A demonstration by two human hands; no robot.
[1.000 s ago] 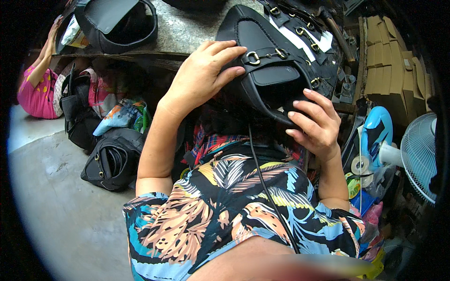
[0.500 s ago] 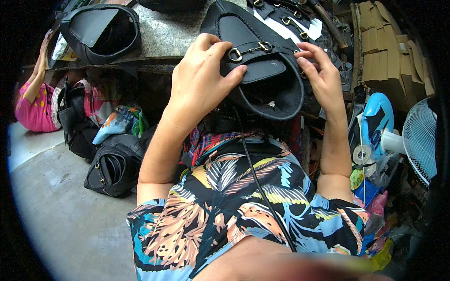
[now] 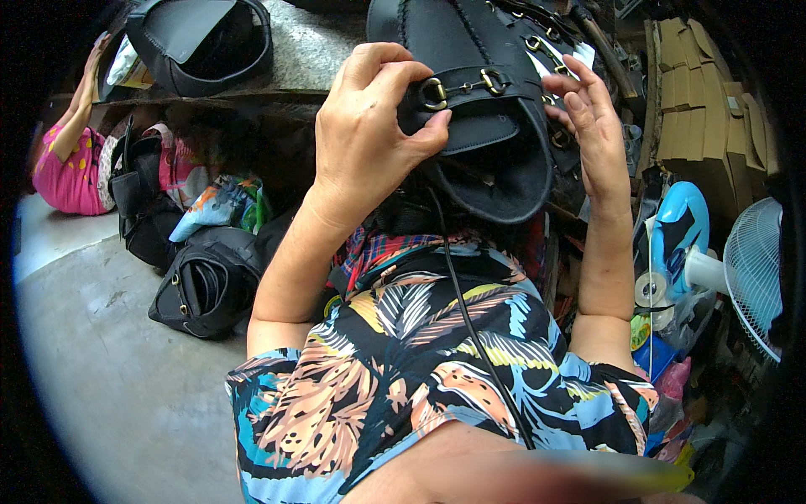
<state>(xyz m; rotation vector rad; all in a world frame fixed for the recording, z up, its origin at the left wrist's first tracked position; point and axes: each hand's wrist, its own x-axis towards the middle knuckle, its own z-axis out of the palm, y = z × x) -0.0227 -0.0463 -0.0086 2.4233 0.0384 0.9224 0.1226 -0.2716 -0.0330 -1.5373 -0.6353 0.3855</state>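
Observation:
A black leather handbag with a brass buckle strap across its front rests at the edge of a grey stone table. My left hand grips the bag's left side, thumb pressed by the buckle ring. My right hand touches the bag's right side with fingers spread along its edge. A thin black cord hangs from the bag down over my patterned shirt.
Another black bag lies on the table's far left. More black bags sit on the concrete floor at left, near a person in pink. Cardboard stacks, a blue fan and a white fan crowd the right.
The bag has been pushed further up onto the table. My left hand shifted onto the buckle strap, and my right hand rose along the bag's right edge.

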